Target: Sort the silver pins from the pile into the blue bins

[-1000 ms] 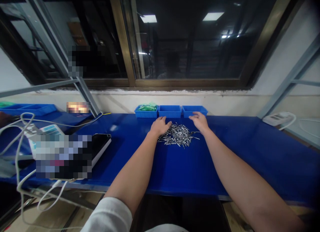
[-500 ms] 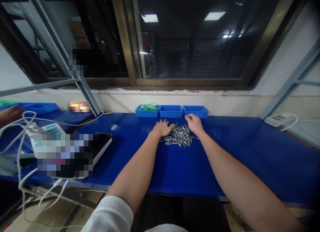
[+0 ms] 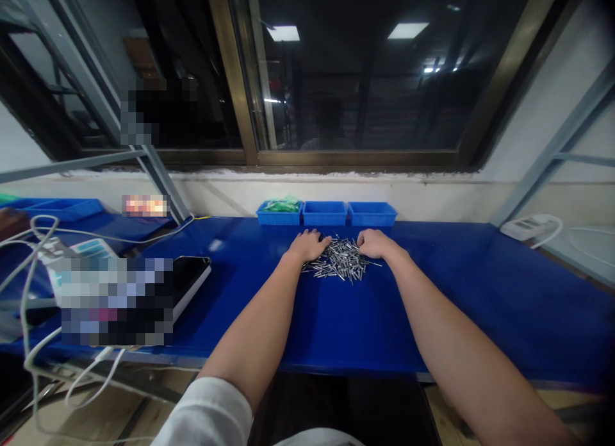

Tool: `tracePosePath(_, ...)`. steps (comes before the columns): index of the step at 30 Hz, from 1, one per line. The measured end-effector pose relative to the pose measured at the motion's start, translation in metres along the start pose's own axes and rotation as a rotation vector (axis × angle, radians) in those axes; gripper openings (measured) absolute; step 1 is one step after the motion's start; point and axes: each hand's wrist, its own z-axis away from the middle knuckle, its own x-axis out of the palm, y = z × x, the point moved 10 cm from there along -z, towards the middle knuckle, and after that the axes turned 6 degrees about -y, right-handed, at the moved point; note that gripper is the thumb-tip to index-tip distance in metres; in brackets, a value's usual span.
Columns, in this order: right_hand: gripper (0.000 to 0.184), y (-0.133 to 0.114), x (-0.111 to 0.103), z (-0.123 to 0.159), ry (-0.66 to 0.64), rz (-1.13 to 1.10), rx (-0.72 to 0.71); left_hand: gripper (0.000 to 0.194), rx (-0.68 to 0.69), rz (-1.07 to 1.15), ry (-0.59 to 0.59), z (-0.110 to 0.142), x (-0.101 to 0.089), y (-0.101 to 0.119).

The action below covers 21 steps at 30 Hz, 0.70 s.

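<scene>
On the blue table lies a loose pile of thin silvery metal pins that look like rivets [image 3: 340,260]. My left hand [image 3: 310,245] rests palm down at the pile's left edge, its fingers stretched out and apart and touching the pins. At the right edge, my right hand [image 3: 377,243] has its fingers bent inward and closed against the pins. Whether a pin sits between those fingertips is hidden. Behind the pile stand three blue bins: the left bin [image 3: 280,219] has green plastic packaging [image 3: 281,205] in it, beside a middle bin [image 3: 325,216] and a right bin [image 3: 373,216].
A tablet-like device [image 3: 192,273], partly blurred out, lies on the left with white cables [image 3: 31,305]. Grey metal posts [image 3: 166,186] rise at both sides. At far left another person's hand [image 3: 12,223] is near more bins [image 3: 77,208]. A power strip [image 3: 528,227] lies right.
My right hand has come down from behind the pile's right side onto its edge, fingers turned inward. My left hand stays in place on the left edge. The view has shifted slightly.
</scene>
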Motion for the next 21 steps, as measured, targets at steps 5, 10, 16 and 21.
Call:
tracePosePath(5, 0.021, 0.006, 0.001, -0.009, 0.042, -0.083, -0.040, 0.071, 0.003, 0.000, 0.007, 0.000, -0.002, 0.000)
tracePosePath(10, 0.022, 0.010, -0.001, -0.009, 0.084, -0.125, -0.045, 0.071, -0.001, -0.005, 0.001, 0.000, -0.002, 0.000)
tracePosePath(16, 0.021, 0.015, -0.006, -0.006, 0.098, -0.082, 0.007, 0.071, 0.017, -0.014, 0.020, -0.001, -0.002, 0.001)
tracePosePath(21, 0.016, 0.014, -0.014, -0.003, 0.159, -0.067, 0.040, 0.066, 0.034, 0.006, 0.081, 0.004, -0.013, 0.006)
